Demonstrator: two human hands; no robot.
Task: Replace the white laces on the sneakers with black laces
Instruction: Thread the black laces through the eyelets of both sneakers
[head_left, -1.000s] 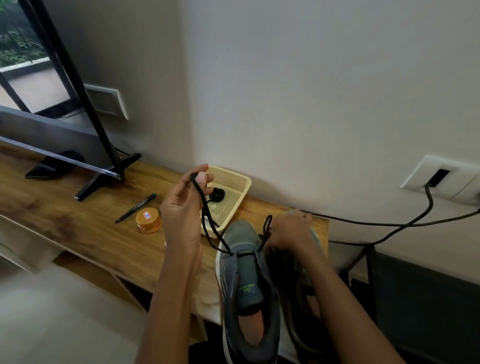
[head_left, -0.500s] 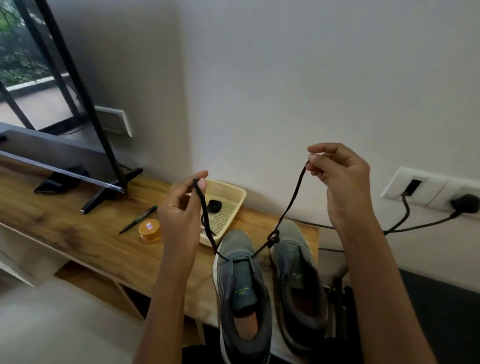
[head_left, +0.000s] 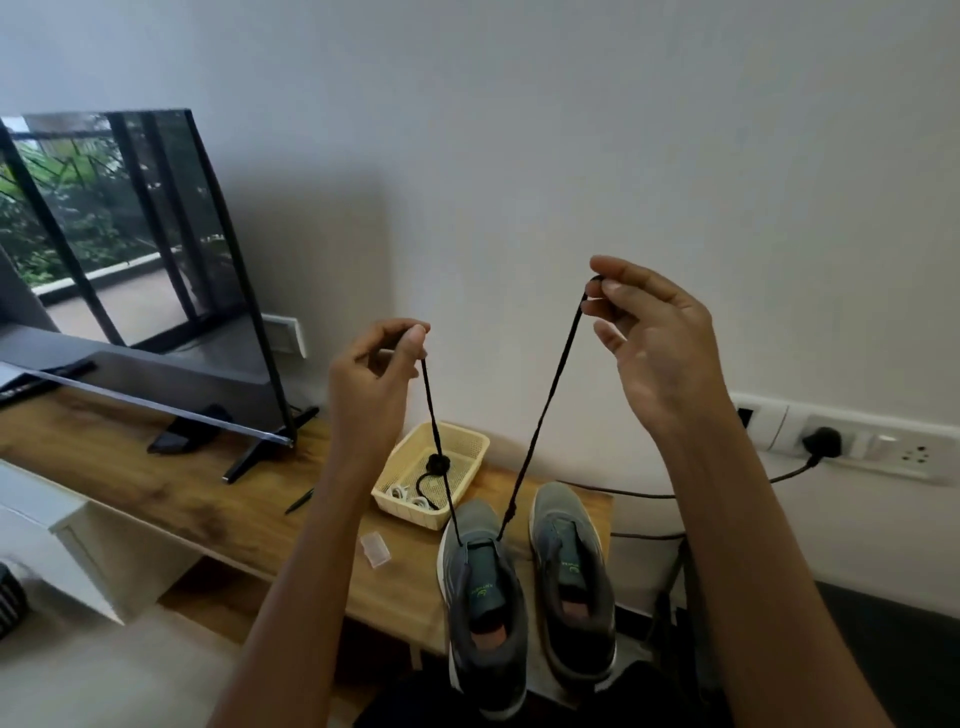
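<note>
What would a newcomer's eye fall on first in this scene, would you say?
The black lace rises in a V from the left grey sneaker on the desk, its ends pinched by the left hand and the right hand. Behind it sits a yellow basket, and a television stands at far left.

Left hand (head_left: 371, 374) and right hand (head_left: 649, 332) each pinch an end of the black lace (head_left: 550, 395), raised taut from the left sneaker (head_left: 483, 613). 2 sneakers sit on the counter (head_left: 208, 499) beside a basket (head_left: 467, 447).

Television (head_left: 130, 249), pen (head_left: 300, 500), wall socket (head_left: 883, 453), wooden table (head_left: 208, 501)
</note>
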